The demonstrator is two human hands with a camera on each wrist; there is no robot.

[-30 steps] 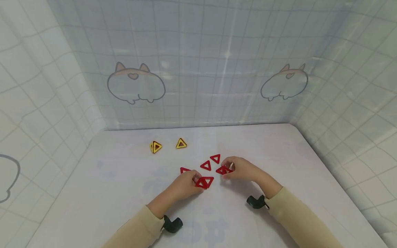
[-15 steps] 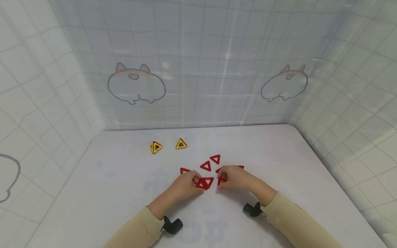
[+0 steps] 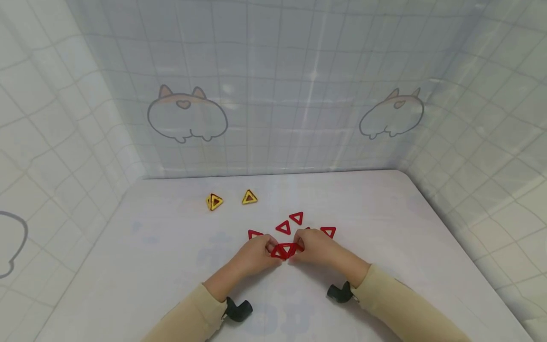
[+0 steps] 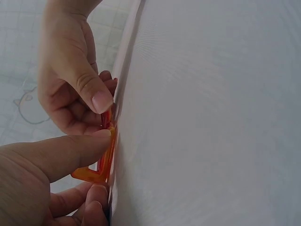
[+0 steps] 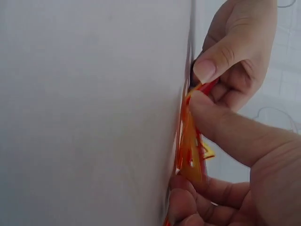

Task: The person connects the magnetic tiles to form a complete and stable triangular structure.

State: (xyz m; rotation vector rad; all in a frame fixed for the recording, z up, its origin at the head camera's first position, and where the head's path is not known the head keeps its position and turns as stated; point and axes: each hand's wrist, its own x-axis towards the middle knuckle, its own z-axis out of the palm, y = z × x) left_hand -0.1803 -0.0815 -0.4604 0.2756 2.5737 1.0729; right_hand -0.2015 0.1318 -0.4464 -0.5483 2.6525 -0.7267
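Note:
Hollow red triangle tiles meet in a short row between the two hands. My left hand [image 3: 255, 255] pinches the left red triangle tile [image 3: 275, 256], which looks orange in the left wrist view, thumb on top and fingers curled under. A middle red triangle tile [image 3: 287, 245] sits between the hands, one side up. At its right edge, my right hand [image 3: 318, 248] pinches another red triangle tile [image 5: 192, 172] between thumb and fingers. Its far part is covered by the fingers. The two thumbs are close together in both wrist views.
Loose red triangle tiles lie beyond the hands: one [image 3: 288, 227] and another [image 3: 297, 214] in the middle, one [image 3: 328, 229] at right, one [image 3: 252, 232] partly behind the left hand. Yellow triangles [image 3: 211, 203] overlap at back left, beside a single yellow triangle [image 3: 249, 192]. Cloth walls surround the white table [image 3: 149, 285].
My right hand has picked up a red triangle tile from the right and brought it left and nearer, against the middle tile. The left hand has stayed nearly still.

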